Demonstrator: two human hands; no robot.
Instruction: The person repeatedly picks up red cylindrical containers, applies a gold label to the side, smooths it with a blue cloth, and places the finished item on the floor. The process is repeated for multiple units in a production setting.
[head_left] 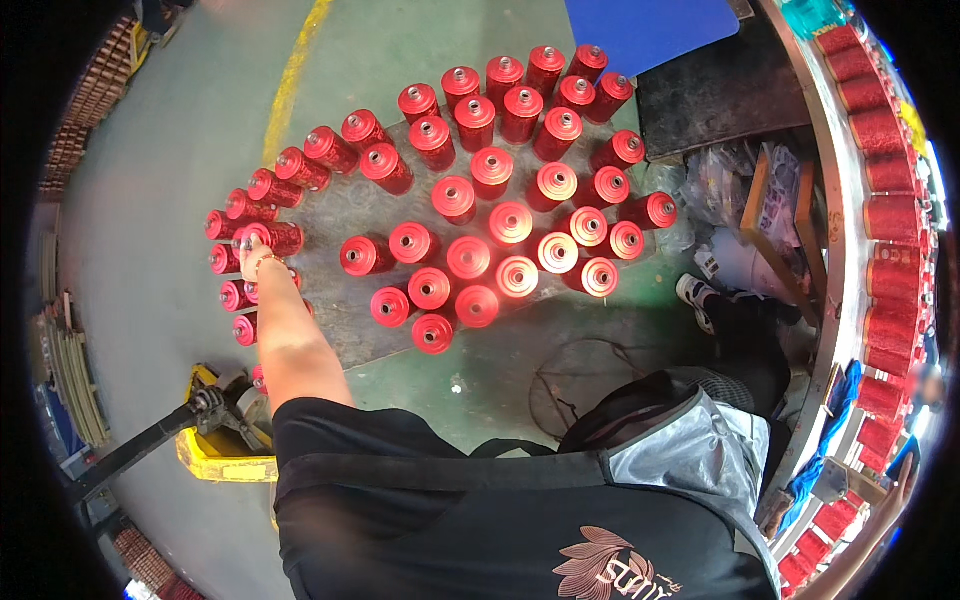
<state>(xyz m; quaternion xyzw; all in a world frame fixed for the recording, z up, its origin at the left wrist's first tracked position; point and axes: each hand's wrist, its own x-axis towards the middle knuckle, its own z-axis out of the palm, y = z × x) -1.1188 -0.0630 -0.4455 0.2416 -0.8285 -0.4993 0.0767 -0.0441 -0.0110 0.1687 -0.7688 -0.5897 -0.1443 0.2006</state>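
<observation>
My left arm stretches out to the far left, and my left hand (256, 252) is closed at the narrow neck of a red metal canister (284, 238). That canister is among a row along the left edge of a worn grey board (345, 205). Many similar red canisters (491, 173) stand on the board, each with a conical top and a small central neck. Those nearest the middle (511, 224) have bright light on their tops. Part of the row lies hidden behind my forearm. My right hand is not in view.
A yellow pallet truck (225, 468) with a black handle stands at the lower left. To the right, a rack (845, 240) holds a column of red cylinders (893, 275). Plastic bags (715, 185) lie beneath it. A blue panel (650, 30) is at the back.
</observation>
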